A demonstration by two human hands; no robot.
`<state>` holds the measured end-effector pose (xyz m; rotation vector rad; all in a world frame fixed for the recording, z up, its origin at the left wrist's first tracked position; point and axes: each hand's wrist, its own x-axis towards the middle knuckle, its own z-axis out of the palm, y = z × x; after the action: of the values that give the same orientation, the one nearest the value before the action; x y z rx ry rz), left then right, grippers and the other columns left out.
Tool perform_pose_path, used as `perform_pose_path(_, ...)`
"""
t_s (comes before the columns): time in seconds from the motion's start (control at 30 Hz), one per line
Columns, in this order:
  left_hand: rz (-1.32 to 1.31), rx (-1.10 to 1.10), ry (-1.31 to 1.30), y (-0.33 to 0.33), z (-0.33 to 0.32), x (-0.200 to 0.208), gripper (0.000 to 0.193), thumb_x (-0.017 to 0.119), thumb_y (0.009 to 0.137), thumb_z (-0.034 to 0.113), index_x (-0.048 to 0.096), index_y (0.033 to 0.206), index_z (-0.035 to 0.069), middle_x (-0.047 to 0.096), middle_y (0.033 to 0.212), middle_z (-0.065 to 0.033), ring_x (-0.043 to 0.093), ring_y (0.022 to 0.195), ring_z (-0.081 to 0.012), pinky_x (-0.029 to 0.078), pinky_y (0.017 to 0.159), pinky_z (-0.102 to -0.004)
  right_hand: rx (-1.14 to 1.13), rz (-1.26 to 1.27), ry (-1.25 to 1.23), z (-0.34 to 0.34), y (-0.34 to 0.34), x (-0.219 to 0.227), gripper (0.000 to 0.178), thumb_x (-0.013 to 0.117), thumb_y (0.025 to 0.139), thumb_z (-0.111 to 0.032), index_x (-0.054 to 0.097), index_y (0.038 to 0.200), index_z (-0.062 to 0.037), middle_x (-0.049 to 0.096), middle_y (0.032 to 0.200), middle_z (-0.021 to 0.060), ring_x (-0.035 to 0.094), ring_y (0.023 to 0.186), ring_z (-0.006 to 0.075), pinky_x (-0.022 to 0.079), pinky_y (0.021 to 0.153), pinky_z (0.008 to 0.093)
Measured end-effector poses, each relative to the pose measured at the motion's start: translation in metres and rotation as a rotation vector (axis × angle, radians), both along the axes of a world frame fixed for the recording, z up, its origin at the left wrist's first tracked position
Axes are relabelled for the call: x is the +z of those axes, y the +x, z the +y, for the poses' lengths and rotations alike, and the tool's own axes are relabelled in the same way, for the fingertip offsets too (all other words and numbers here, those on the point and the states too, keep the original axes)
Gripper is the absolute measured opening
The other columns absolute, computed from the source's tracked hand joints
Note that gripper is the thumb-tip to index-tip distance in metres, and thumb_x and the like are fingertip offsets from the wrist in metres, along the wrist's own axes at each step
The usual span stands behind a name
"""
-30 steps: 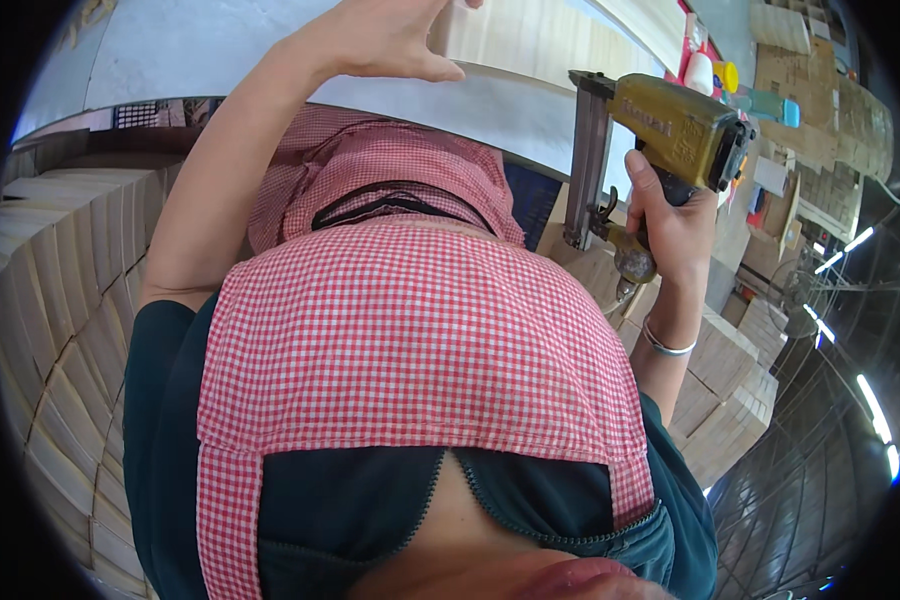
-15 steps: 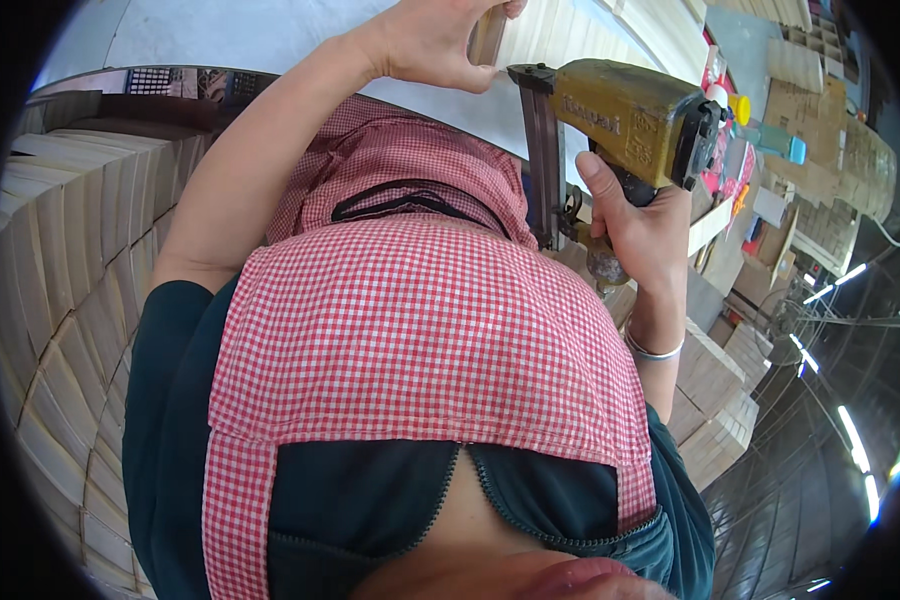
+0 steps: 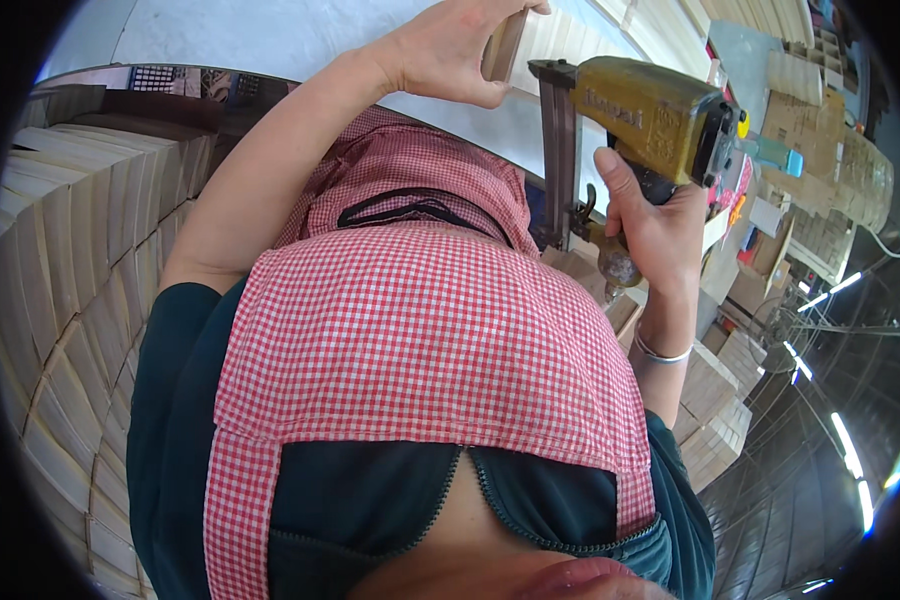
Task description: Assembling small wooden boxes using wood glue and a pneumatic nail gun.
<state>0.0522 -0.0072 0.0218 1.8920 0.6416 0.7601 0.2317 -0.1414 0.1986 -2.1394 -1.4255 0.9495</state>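
My left hand (image 3: 448,52) reaches to the top edge of the view, its thumb and fingers closed around the end of a pale wooden piece (image 3: 504,47). Its far side runs out of the picture. In my right hand (image 3: 662,228) is a yellow-bodied pneumatic nail gun (image 3: 635,105), gripped by its dark handle, thumb raised along the side. The gun's nose sits close to the wooden piece, a little right of my left thumb; whether they touch cannot be made out. The dark magazine rail hangs down from the nose.
A pale worktop (image 3: 220,45) spans the upper left. Tall stacks of wooden slats (image 3: 50,230) stand on the left, and more pale wood (image 3: 660,40) lies beyond the gun. At the right are a turquoise-capped bottle (image 3: 778,157) and cardboard boxes (image 3: 810,110).
Both hands have shifted slightly to the right, carrying the nail gun, and the left hand sits a little lower. Both grips stay the same.
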Motion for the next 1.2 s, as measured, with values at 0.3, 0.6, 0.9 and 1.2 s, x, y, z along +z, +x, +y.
perform_pose_path(0.3,0.03,-0.09,-0.163,-0.004,0.005,0.007,0.106,0.077,0.064,0.022,0.025,0.153,0.002,0.03,0.149,-0.0276,0.037,0.136,-0.044,0.035,0.116,-0.0522,0.111,-0.109,-0.047,0.028,0.002,0.0,0.028,0.08,0.088,-0.018,0.071,0.103,0.0038,0.069,0.07,0.0066,0.054,0.047,0.011,0.039,0.044,0.0234)
perform_pose_path(0.6,-0.176,0.206,-0.218,-0.008,-0.013,0.0,0.106,0.078,0.076,0.033,0.019,0.155,-0.005,0.021,0.159,-0.0319,0.023,0.148,-0.0448,0.025,0.122,-0.0485,0.227,-0.132,-0.042,0.045,0.008,0.009,0.029,0.081,0.087,-0.022,0.071,0.097,0.0044,0.065,0.062,0.0057,0.052,0.042,0.0113,0.038,0.04,0.023)
perform_pose_path(0.9,-0.017,0.345,-0.018,-0.001,-0.021,-0.002,0.106,0.077,0.079,0.037,0.018,0.154,-0.011,0.02,0.158,-0.0341,0.02,0.15,-0.0452,0.022,0.124,-0.0482,0.206,-0.257,-0.055,0.089,0.023,0.016,0.036,0.08,0.087,-0.03,0.07,0.086,0.0041,0.059,0.053,0.004,0.051,0.04,0.0107,0.039,0.039,0.0227)
perform_pose_path(1.2,-0.018,0.44,0.277,0.007,-0.015,-0.03,0.102,0.076,0.08,0.039,0.023,0.152,-0.01,0.022,0.158,-0.0336,0.023,0.149,-0.045,0.023,0.123,-0.0482,0.235,-0.244,-0.066,0.1,0.025,0.013,0.038,0.08,0.087,-0.032,0.07,0.084,0.0038,0.057,0.052,0.0036,0.051,0.04,0.0108,0.041,0.039,0.0227)
